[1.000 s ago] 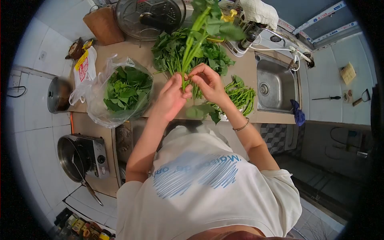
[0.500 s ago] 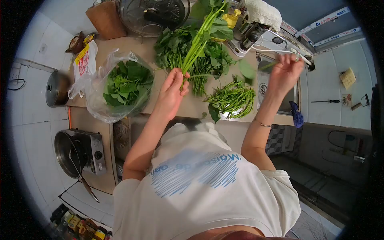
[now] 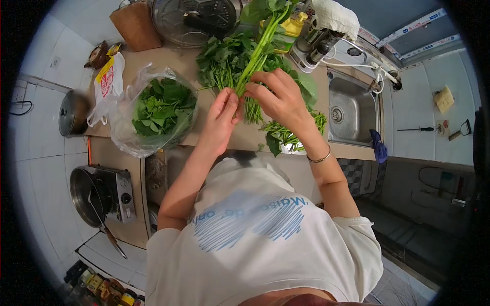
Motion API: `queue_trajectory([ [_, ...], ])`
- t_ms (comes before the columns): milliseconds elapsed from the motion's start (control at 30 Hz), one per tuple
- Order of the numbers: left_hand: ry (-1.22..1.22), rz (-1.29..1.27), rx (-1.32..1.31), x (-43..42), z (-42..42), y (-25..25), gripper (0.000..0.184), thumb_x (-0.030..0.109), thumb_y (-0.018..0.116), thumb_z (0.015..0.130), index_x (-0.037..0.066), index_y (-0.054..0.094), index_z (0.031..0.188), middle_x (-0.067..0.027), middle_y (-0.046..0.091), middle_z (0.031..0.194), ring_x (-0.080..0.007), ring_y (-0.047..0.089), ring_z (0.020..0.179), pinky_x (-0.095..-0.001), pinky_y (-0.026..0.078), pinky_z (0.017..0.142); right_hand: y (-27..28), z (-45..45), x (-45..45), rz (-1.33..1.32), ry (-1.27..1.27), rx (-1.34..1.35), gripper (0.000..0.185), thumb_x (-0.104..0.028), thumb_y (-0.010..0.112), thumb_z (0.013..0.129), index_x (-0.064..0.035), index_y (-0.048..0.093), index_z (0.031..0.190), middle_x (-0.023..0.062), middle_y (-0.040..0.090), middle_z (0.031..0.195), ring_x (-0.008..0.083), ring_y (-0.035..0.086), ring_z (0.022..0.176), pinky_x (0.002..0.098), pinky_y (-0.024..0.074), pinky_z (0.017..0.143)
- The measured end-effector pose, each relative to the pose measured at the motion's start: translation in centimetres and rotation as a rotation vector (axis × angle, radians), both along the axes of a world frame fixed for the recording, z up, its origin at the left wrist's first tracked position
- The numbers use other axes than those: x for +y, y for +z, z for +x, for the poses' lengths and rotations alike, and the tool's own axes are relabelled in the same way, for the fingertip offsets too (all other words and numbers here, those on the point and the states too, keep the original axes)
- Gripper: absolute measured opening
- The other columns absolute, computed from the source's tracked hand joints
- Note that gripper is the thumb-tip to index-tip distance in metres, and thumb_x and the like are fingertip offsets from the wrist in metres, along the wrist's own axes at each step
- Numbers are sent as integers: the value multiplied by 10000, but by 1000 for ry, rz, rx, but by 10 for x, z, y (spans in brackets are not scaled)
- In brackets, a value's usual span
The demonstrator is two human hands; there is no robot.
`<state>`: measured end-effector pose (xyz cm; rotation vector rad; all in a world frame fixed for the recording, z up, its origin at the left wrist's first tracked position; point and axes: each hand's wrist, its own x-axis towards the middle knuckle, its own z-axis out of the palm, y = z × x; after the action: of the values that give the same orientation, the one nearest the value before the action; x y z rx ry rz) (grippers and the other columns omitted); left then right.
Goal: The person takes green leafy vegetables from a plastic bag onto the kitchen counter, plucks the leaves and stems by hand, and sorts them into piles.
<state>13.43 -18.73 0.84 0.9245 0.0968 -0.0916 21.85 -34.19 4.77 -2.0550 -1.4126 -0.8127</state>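
My left hand is closed around the lower ends of a bunch of leafy green stems, which slants up and to the right. Beside it, my right hand has its fingers bent at the same stems, fingertips pressed near the left thumb; what they pinch is partly hidden. Behind the bunch lies a pile of leafy greens on the counter. A heap of trimmed stems sits below my right hand, partly covered by it. To the left, a clear plastic bag holds loose green leaves.
A metal sink is at the right, with a blue cloth at its edge. Pot lid, wooden block and yellow bottle stand at the back. A pan rests on a stove at the lower left.
My right hand went out over the sink with a leafy piece, then came back to the bunch. My left hand has kept its hold on the stems.
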Motion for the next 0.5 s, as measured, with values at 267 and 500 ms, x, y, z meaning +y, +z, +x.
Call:
queue_trajectory([
  [267, 130, 80, 35, -4, -1, 7, 170, 235, 440, 991, 90, 474, 908, 38, 413, 789, -56, 323, 638, -198, 280, 571, 3, -8, 10, -135, -15, 20, 174, -78, 586, 673, -50, 499, 820, 73, 510, 838, 231, 515, 766, 324, 443, 624],
  [500, 56, -50, -15, 1, 0, -2, 184, 256, 424, 994, 103, 473, 1084, 26, 477, 945, -70, 398, 752, -219, 330, 656, -12, -16, 18, 192, 112, 625, 134, 2, 607, 733, -2, 533, 844, 101, 506, 785, 252, 543, 693, 353, 462, 596],
])
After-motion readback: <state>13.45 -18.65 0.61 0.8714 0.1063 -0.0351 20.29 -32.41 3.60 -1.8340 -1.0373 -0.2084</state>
